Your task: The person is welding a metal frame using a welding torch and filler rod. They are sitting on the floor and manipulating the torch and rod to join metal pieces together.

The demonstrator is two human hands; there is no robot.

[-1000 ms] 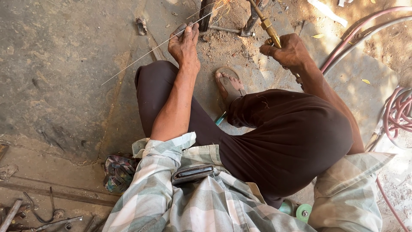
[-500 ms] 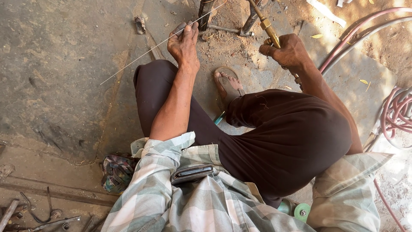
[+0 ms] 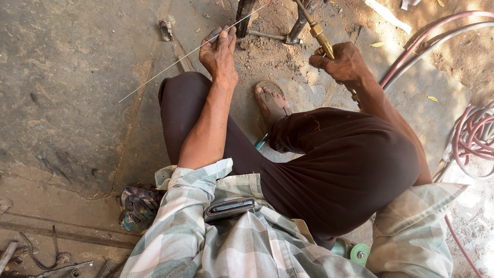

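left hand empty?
No: the left hand pinches a thin metal rod between its fingers, while the right hand grips a brass torch.

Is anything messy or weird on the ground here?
A bit messy. Hoses lie in a loose tangle on the dirt at the right, and scrap metal bits are scattered at the bottom left. A crumpled rag sits by the person's hip. Nothing looks spilled or broken.
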